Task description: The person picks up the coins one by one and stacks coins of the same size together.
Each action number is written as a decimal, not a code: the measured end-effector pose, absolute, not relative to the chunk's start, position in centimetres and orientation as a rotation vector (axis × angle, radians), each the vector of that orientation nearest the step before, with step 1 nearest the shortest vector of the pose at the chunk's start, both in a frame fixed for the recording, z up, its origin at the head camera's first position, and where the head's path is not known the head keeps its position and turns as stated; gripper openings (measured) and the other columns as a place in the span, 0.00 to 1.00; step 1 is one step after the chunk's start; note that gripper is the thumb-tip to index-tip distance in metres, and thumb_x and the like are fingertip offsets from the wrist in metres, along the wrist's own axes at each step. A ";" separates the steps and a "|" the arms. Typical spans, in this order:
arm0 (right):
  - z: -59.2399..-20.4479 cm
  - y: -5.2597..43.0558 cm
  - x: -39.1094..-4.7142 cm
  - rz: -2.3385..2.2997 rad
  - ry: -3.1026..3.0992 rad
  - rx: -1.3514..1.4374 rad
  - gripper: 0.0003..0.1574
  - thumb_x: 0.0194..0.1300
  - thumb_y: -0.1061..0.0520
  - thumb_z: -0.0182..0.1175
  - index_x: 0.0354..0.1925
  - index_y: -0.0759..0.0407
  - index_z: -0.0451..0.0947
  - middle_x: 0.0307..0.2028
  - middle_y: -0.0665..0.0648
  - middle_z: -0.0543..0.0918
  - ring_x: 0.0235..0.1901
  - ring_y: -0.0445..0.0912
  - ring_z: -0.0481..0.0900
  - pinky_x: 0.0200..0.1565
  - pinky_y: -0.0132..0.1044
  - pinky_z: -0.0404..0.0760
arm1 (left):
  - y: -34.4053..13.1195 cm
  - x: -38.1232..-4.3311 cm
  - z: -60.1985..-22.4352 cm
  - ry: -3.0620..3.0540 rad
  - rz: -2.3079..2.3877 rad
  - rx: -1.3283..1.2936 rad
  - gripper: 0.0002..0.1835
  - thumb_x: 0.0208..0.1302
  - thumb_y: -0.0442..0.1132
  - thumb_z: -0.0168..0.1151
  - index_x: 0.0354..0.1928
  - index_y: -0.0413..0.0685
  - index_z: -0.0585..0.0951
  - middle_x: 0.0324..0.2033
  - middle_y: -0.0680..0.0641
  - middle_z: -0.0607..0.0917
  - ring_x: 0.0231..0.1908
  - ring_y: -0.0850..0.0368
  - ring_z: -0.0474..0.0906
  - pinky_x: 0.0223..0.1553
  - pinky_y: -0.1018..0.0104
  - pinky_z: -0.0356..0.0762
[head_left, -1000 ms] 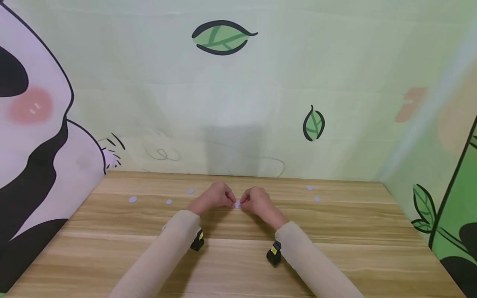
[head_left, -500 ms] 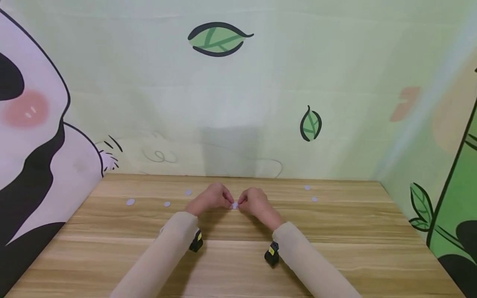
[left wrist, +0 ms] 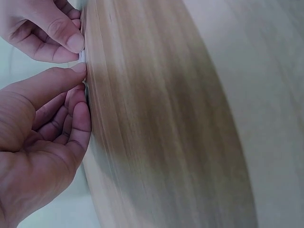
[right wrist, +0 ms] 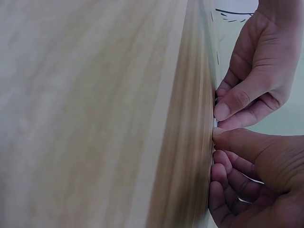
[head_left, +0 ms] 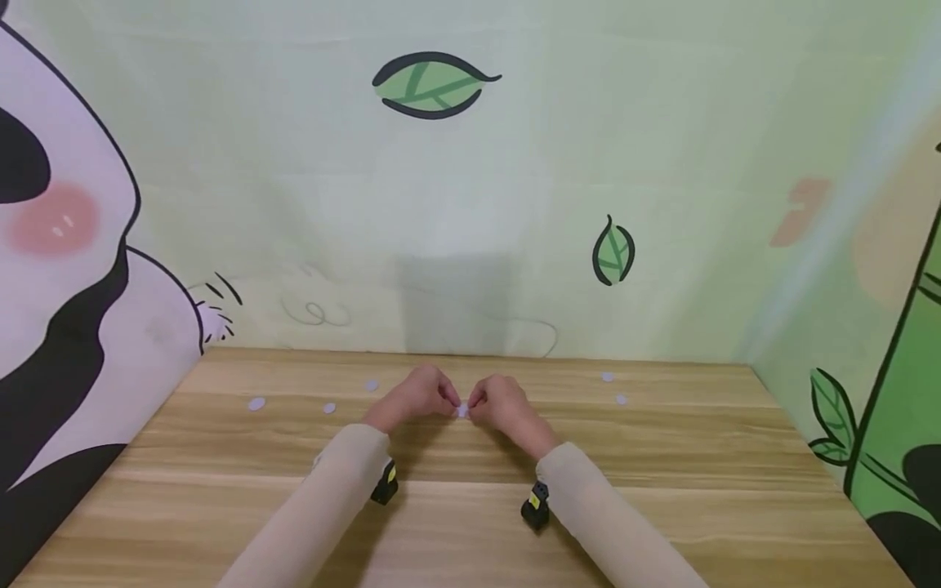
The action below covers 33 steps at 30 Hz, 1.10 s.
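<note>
In the head view, both hands meet near the back middle of the table around a small whitish piece point(head_left: 462, 412), its shape partly covered by fingertips. My left hand point(head_left: 424, 392) pinches its left side between thumb and index finger. From the other side, my right hand point(head_left: 502, 401) pinches it likewise. The left wrist view shows a thin pale strip of the piece point(left wrist: 82, 56) between the two thumbs, close over the wood. A sliver of it point(right wrist: 215, 123) also appears between the thumbs in the right wrist view. The other fingers of both hands are curled in.
Small pale discs lie flat on the wooden table point(head_left: 470, 523): a larger one point(head_left: 256, 403) at left, two nearer the left hand point(head_left: 329, 408), and two at right point(head_left: 621, 399). A printed cloth backdrop point(head_left: 309, 163) rises behind the table's back edge.
The head view has shifted slightly, moving the whole scene a little. Both hands keep their pinch on the whitish piece at the same place on the table.
</note>
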State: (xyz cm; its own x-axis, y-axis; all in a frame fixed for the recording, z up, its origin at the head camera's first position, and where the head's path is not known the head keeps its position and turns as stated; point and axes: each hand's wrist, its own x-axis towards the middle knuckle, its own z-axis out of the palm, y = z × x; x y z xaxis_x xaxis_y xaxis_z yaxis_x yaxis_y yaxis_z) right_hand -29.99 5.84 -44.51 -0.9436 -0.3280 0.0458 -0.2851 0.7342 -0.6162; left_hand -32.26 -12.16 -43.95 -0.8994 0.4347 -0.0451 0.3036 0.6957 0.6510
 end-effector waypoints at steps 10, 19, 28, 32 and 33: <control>-44.6 5.8 -30.1 -0.983 2.824 -0.501 0.05 0.57 0.65 0.73 0.32 0.60 0.86 0.27 0.53 0.84 0.28 0.41 0.75 0.33 0.31 0.75 | -12.3 -31.9 -44.1 2.701 1.014 0.616 0.03 0.54 0.28 0.76 0.31 0.38 0.89 0.29 0.47 0.90 0.32 0.63 0.78 0.38 0.71 0.77; -45.3 6.5 -30.7 -1.015 2.802 -0.608 0.06 0.57 0.63 0.74 0.33 0.59 0.86 0.27 0.50 0.84 0.29 0.39 0.76 0.37 0.31 0.76 | -12.3 -31.8 -44.0 2.709 1.024 0.618 0.04 0.53 0.27 0.76 0.31 0.37 0.89 0.28 0.47 0.90 0.29 0.64 0.77 0.35 0.72 0.76; -45.1 6.7 -30.8 -0.992 2.800 -0.664 0.04 0.59 0.62 0.74 0.33 0.59 0.86 0.27 0.49 0.84 0.29 0.39 0.76 0.36 0.31 0.77 | -12.1 -31.9 -44.0 2.701 0.998 0.609 0.04 0.54 0.28 0.76 0.32 0.38 0.89 0.28 0.48 0.90 0.30 0.65 0.77 0.35 0.73 0.76; -44.9 6.6 -30.9 -0.966 2.817 -0.692 0.05 0.58 0.63 0.74 0.32 0.59 0.86 0.27 0.49 0.85 0.29 0.39 0.76 0.36 0.31 0.77 | -12.1 -31.9 -43.9 2.706 0.997 0.622 0.04 0.54 0.27 0.76 0.32 0.37 0.89 0.28 0.47 0.90 0.29 0.65 0.77 0.34 0.73 0.76; -44.8 6.6 -31.0 -0.957 2.825 -0.704 0.05 0.58 0.63 0.74 0.31 0.59 0.86 0.27 0.49 0.85 0.29 0.38 0.76 0.36 0.31 0.77 | -12.1 -32.0 -43.9 2.710 0.995 0.632 0.04 0.53 0.27 0.76 0.32 0.37 0.89 0.28 0.47 0.90 0.30 0.65 0.77 0.34 0.73 0.76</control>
State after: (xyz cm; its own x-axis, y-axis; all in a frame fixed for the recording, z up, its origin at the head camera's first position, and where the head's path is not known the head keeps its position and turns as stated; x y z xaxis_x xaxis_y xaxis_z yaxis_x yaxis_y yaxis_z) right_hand -30.98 6.62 -44.83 -0.8917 -0.4469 0.0725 -0.3990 0.7000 -0.5922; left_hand -32.03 -12.10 -43.89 -0.8920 0.4512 -0.0267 0.3266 0.6844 0.6519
